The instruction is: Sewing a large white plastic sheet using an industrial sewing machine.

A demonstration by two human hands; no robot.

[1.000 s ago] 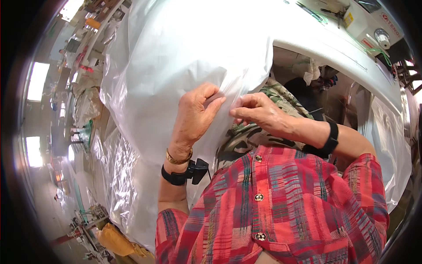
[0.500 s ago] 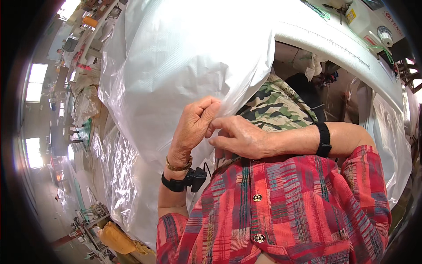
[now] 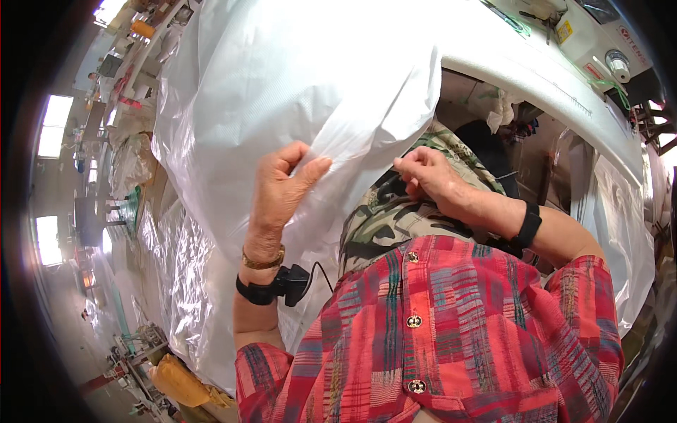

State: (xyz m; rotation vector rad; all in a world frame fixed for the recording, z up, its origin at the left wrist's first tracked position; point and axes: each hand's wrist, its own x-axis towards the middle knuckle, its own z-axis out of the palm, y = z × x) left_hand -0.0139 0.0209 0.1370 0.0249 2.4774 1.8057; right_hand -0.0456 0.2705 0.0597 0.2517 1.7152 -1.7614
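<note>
A large white, slightly see-through plastic sheet (image 3: 282, 92) with a fine texture hangs over the table front and down across my lap. My left hand (image 3: 282, 187) is closed on it, thumb and forefinger pinching a fold. To the right, my right hand (image 3: 437, 183) has thumb and forefinger pressed together at the sheet's right edge, above my camouflage-patterned clothing (image 3: 395, 218). Between the two hands the film runs in creases. What lies inside the curled fingers of the right hand is hidden.
A white table edge (image 3: 522, 77) with a printed scale curves across the upper right. A white machine (image 3: 599, 42) with a silver knob stands on it. Crumpled clear plastic (image 3: 187, 282) lies at the left, near a yellow bundle (image 3: 180, 381). More plastic film (image 3: 613, 233) hangs at the right.
My hands were close together and have moved apart, the left to the left and the right to the right and up. More of the camouflage cloth shows between them.
</note>
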